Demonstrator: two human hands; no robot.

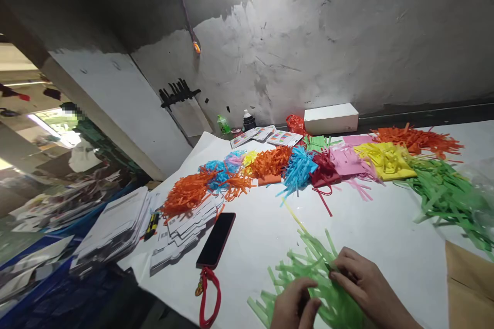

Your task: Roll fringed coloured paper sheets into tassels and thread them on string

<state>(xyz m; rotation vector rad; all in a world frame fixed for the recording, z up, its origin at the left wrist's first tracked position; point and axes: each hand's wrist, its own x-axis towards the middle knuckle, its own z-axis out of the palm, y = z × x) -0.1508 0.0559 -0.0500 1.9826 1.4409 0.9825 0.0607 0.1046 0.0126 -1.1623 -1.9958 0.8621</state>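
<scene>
Green paper strips (309,267), thin, flat and slightly translucent, are lying in a loose fan at 6 o'clock on the white table (386,231), and both my hands are pressing into them. Going from the left: at 9 o'clock, flat white card stacks (116,226) are slumping in ragged layers, with more cut white cards (185,231) lying beside them. A black phone (216,239), glossy and rectangular, is resting at 7 o'clock, with a red looped cord (210,298) trailing off its lower end.

My left hand (294,304) is curling down at 6 o'clock, fingers bent and pinching into the green strips, though I cannot tell how many it is gripping. My right hand (365,288) is lying just beside it, fingers half flexed, fingertips (335,267) pressing on the same pile and clamping a few strips under them.

Across the middle of the table, from 10 to 2 o'clock, shredded paper heaps are running in a band: orange strips (185,193), frizzy blue strips (297,167), dark red strips (324,169), soft pink strips (347,162), crumpled yellow strips (386,159), then another orange pile (417,140). Behind them at 12 o'clock, a white box (331,118), long and smooth, is sitting against the rough plastered wall (309,36). At 3 o'clock a bigger, tangled green heap (447,195) is spreading out, and a flat brown card sheet (471,282) is poking in at 4 o'clock.
</scene>
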